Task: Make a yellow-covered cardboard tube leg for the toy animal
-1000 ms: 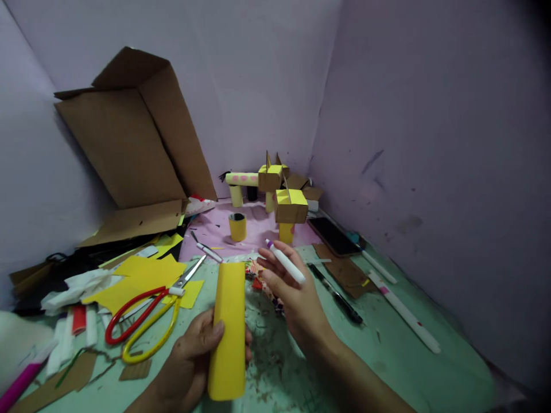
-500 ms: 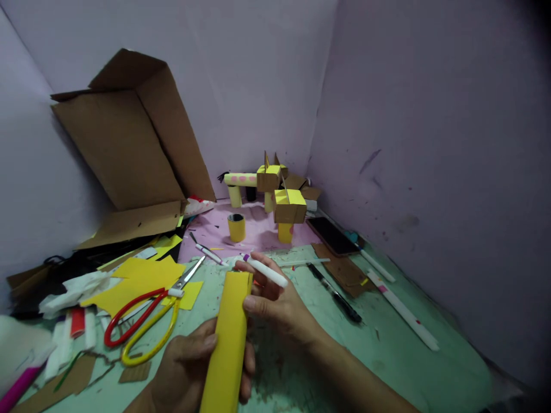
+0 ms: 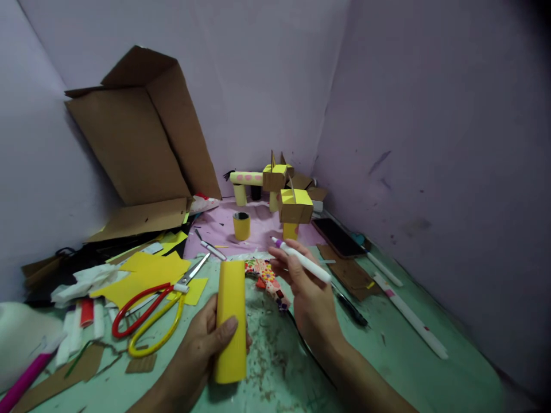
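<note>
My left hand is wrapped round a yellow paper-covered tube, its thumb lying across the front. The tube stands nearly upright in my view, above the table. In my right hand is a white marker with a purple tip end pointing up and left, apart from the tube. Behind the hands lies a flower-patterned band, partly hidden by my right hand. Farther back stand a short yellow tube and a yellow-topped cardboard figure on a yellow leg.
Red-and-yellow-handled scissors rest over yellow paper on the left. A folded cardboard box leans on the wall. At right are a phone, a black pen and white sticks. A spotted figure stands at the back.
My right hand has moved right, away from the tube, still with the marker. The tube has been raised and turned more upright in my left hand. The flower-patterned band now shows.
</note>
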The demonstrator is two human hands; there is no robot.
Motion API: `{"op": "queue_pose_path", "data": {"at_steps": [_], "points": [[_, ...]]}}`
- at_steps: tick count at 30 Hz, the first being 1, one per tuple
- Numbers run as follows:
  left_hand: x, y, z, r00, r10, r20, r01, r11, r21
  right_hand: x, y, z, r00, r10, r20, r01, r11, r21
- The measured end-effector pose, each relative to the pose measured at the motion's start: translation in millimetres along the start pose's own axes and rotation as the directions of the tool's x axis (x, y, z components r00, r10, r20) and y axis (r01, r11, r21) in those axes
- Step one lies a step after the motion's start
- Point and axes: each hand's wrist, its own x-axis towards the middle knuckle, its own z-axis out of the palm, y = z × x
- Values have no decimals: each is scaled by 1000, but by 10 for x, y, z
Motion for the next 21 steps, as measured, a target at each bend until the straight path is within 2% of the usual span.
{"op": "queue_pose_path", "data": {"at_steps": [4, 11, 16, 21], "points": [[32, -31, 1, 997, -72, -30, 70, 997, -45, -60, -48, 3, 995, -94, 28, 96, 989, -111], [67, -36, 19, 999, 30, 17, -30, 1000, 5, -162, 29, -39, 970, -209, 127, 236, 935, -263], [61, -68, -21, 998, 7, 56, -13, 993, 115, -142, 53, -45, 913, -356, 199, 404, 860, -312], [64, -97, -34, 997, 72, 6, -70, 948, 311, -152, 59, -71, 840, -473, 267, 543, 723, -428]]}}
